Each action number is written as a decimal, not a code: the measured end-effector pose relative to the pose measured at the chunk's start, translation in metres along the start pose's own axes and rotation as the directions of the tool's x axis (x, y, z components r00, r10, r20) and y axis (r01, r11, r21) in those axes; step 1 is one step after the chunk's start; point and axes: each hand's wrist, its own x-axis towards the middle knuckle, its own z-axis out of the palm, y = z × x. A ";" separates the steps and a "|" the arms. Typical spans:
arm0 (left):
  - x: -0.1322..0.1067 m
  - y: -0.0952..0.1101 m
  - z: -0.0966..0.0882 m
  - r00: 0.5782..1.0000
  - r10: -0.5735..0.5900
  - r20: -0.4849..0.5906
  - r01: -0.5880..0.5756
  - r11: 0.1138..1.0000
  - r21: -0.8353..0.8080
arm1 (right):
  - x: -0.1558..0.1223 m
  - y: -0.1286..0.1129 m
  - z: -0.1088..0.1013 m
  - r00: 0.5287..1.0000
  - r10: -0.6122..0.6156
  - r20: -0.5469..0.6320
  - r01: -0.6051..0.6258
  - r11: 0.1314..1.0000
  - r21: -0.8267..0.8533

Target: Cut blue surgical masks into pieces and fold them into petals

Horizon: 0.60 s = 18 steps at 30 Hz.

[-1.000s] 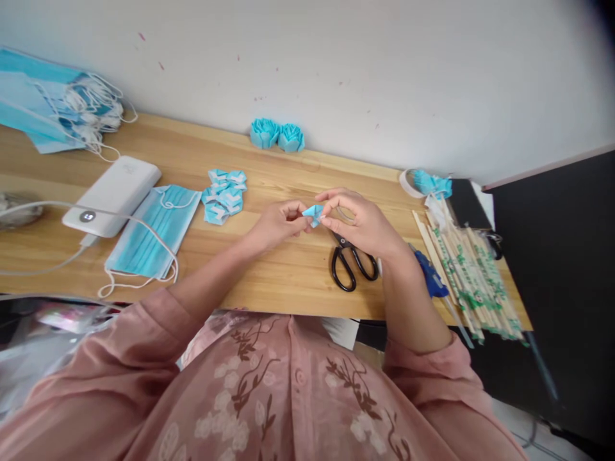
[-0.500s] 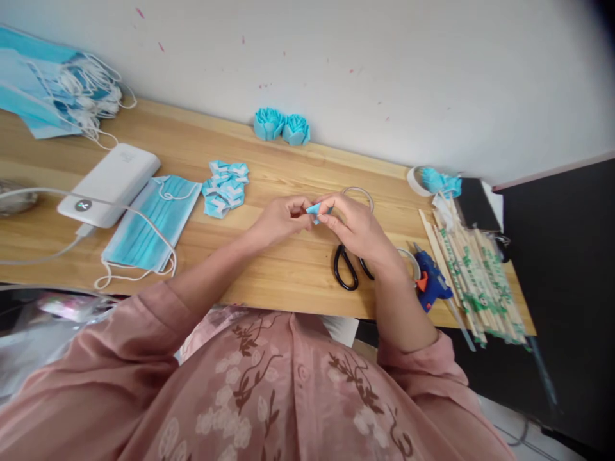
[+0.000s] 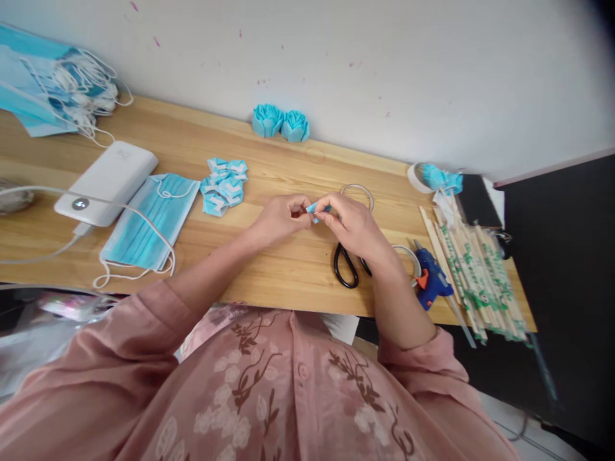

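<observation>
Between my two hands, over the middle of the wooden table (image 3: 283,275), is a small folded blue piece (image 3: 312,208), partly hidden by fingers. My left hand (image 3: 283,218) pinches its left end; my right hand (image 3: 350,221) grips it from the right with bent fingers. Under the right hand lie scissors with black handles (image 3: 344,266), their blades covered. To the left sits a cluster of folded blue-and-white pieces (image 3: 223,186). Two blue rose-like flowers (image 3: 281,123) stand against the wall.
On the left lie a blue face mask (image 3: 151,221), a white power bank (image 3: 108,182) with its cable, and a mask pile (image 3: 43,83). At right are a blue glue gun (image 3: 432,278), wrapped chopsticks (image 3: 480,275) and a tape roll (image 3: 417,178).
My fingers have shifted slightly on the folded blue piece, and its angle differs a little. The view has moved slightly; the things on the table stay in place.
</observation>
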 end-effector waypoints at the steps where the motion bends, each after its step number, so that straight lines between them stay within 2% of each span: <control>1: 0.000 0.000 0.000 1.000 -0.001 0.000 0.001 1.000 -0.003 | 0.000 0.000 0.000 1.000 0.002 -0.001 -0.002 1.000 0.009; 9: -0.003 0.008 -0.002 0.998 -0.059 0.000 0.058 0.998 -0.036 | 0.000 0.001 -0.006 0.997 0.078 0.008 -0.078 0.981 0.180; 18: -0.002 0.007 -0.002 0.997 -0.075 0.018 0.076 0.997 -0.034 | 0.001 0.000 -0.002 0.998 0.062 0.011 -0.063 0.985 0.161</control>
